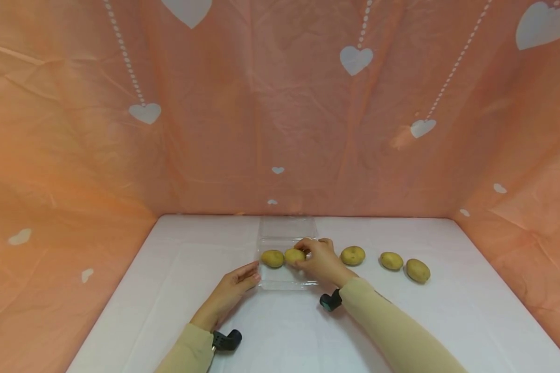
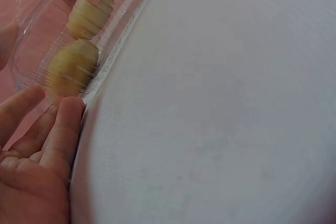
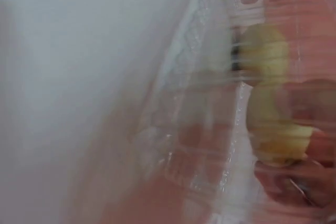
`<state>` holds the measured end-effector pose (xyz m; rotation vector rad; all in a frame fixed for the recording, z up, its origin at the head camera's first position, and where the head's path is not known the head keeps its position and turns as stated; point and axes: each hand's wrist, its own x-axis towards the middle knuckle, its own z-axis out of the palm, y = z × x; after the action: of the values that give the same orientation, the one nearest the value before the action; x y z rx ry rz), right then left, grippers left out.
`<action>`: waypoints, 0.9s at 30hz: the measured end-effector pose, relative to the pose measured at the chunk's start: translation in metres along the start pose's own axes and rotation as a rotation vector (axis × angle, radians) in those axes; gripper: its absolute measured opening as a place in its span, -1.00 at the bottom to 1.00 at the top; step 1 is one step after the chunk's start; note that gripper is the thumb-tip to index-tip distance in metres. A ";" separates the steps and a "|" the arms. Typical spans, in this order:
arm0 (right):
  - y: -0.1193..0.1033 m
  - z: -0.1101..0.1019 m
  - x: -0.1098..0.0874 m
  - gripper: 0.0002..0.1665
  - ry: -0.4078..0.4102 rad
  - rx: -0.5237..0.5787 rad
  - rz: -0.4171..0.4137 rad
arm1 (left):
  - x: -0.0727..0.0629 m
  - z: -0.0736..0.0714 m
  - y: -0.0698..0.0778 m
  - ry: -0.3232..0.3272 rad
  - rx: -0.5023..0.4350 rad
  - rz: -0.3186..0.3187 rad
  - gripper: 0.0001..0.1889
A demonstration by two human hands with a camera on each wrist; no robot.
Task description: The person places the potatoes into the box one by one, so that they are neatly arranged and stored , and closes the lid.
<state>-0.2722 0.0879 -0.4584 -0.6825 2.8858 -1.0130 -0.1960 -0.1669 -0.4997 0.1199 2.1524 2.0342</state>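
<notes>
A clear plastic clamshell box lies on the table with its lid folded back behind it. One potato rests in the left part of the box. Right beside it, my right hand pinches a second potato between thumb and fingers, inside the box. My left hand has its fingers extended, fingertips right at the box's left wall. Through the ribbed plastic, the left wrist view shows both potatoes side by side; in the right wrist view the pinched potato appears with fingers around it.
To the right of the box lie three more potatoes: one close by, then a pair, the nearer-left potato and the far-right potato. A pink curtain with white hearts encloses the white table at back and sides.
</notes>
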 end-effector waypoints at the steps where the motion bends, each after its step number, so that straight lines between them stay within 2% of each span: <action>1: 0.000 0.000 0.001 -0.65 -0.006 -0.007 -0.007 | 0.000 0.000 0.000 -0.002 0.002 -0.002 -0.41; 10: -0.002 0.001 0.004 -0.66 -0.030 -0.080 -0.075 | 0.001 0.000 0.000 0.005 0.022 0.001 -0.39; 20: -0.002 0.002 0.006 -0.64 -0.041 -0.133 -0.076 | 0.000 0.000 0.001 0.002 0.051 -0.010 -0.36; 27: -0.003 0.002 0.004 -0.65 -0.011 -0.177 -0.087 | 0.000 0.001 0.000 0.009 0.050 -0.022 -0.39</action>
<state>-0.2749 0.0832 -0.4578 -0.8263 2.9854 -0.7634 -0.1956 -0.1663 -0.5000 0.0932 2.2007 1.9731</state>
